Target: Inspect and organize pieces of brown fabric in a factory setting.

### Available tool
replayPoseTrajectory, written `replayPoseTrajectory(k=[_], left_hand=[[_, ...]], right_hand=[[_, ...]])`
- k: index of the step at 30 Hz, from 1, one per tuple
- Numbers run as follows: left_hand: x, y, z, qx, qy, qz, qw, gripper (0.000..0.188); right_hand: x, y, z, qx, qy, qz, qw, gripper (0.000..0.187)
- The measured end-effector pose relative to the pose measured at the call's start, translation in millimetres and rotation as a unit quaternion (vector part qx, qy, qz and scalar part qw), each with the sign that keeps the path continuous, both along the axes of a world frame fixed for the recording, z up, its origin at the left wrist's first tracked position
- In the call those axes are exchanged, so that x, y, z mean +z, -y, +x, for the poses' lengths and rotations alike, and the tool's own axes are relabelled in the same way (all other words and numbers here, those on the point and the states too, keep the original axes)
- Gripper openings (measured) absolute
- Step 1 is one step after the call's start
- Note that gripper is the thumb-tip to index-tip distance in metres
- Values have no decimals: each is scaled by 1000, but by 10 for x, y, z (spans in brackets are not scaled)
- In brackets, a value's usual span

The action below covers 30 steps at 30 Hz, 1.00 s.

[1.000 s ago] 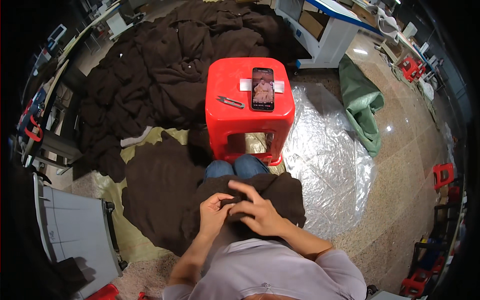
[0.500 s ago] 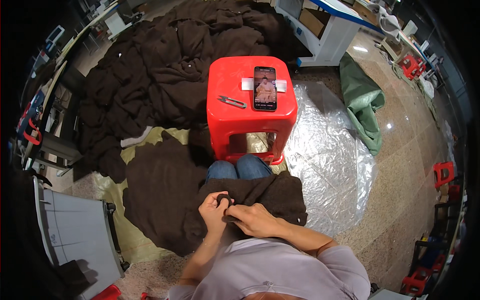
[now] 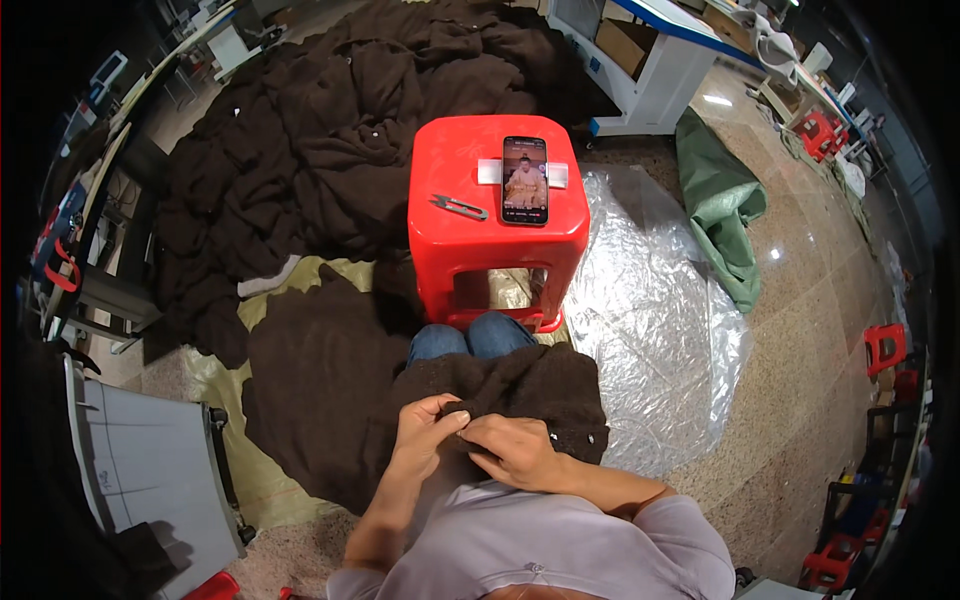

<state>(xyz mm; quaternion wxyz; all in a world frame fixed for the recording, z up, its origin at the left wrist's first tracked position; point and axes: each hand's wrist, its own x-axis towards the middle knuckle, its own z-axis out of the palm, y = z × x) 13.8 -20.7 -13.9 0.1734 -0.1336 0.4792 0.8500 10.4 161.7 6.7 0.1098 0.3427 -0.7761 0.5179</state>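
Dark brown knitted fabric (image 3: 520,385) lies across my lap and spreads down to the left. My left hand (image 3: 425,432) pinches an edge of it between thumb and fingers. Close beside it, my right hand (image 3: 512,448) is closed on the same fabric, its fingertips nearly meeting the left thumb. Whether a small tool or thread sits between the fingers cannot be made out. On the red plastic stool (image 3: 440,150) in front of my knees lie a pair of thread snips (image 3: 459,207) and a phone (image 3: 525,180) with a lit screen.
A large heap of brown fabric (image 3: 300,150) covers the floor beyond the stool. Clear plastic sheeting (image 3: 650,330) lies to the right, with a green tarp (image 3: 722,210) past it. A grey bin (image 3: 150,470) stands at the left. A white-and-blue table (image 3: 655,85) is at the far right.
The fabric loop that stood up at my left fingers is now flattened between both hands. My right hand has shifted slightly to the right, and its fingers have turned over the edge.
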Motion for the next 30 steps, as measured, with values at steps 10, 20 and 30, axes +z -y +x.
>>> replayPoseTrajectory(k=[10, 20, 30], left_hand=[[-16, 97, 116, 4, -76, 37, 996, 11], [-245, 0, 172, 68, -78, 26, 994, 14], [-323, 146, 129, 3, -126, -52, 991, 14]], right_hand=[[-125, 89, -62, -103, -135, 38, 985, 17], [-94, -1, -39, -47, 39, 56, 997, 16], [22, -84, -301, 61, 226, 172, 957, 22]])
